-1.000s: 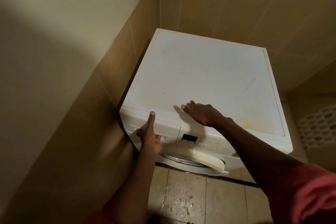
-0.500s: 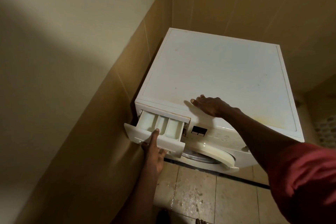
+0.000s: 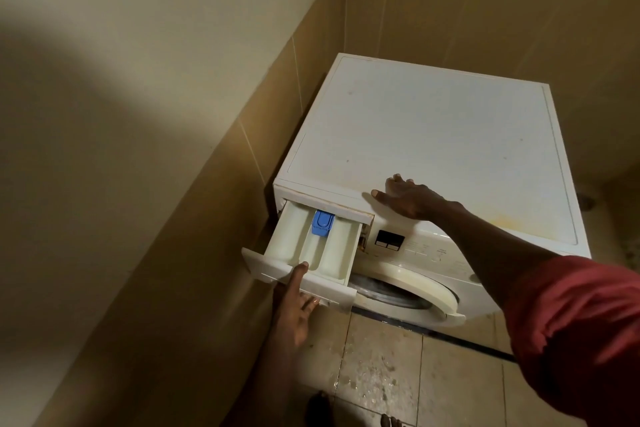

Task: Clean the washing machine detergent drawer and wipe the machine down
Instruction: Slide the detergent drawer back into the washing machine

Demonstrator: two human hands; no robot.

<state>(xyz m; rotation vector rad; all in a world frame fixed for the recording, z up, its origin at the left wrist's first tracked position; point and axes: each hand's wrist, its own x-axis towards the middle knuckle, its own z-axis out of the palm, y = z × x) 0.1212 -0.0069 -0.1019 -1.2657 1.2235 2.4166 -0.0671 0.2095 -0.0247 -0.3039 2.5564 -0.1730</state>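
Note:
A white front-loading washing machine (image 3: pixel 433 135) stands in a tiled corner. Its detergent drawer (image 3: pixel 287 243) is pulled far out at the upper left of the front, showing three compartments and a blue insert (image 3: pixel 322 224) in the middle one. My left hand (image 3: pixel 294 305) grips the drawer's front panel from below, thumb on its top edge. My right hand (image 3: pixel 408 198) lies flat, fingers apart, on the machine's top near the front edge. The round door (image 3: pixel 415 282) below is shut.
A tiled wall (image 3: pixel 194 218) runs close along the machine's left side and another stands behind it. The floor tiles (image 3: pixel 381 374) in front are wet and stained. My feet show at the bottom edge. A yellowish stain marks the top's front right.
My left hand has pulled the drawer from shut to far out, uncovering the blue insert. My right hand has stayed pressed on the machine's top.

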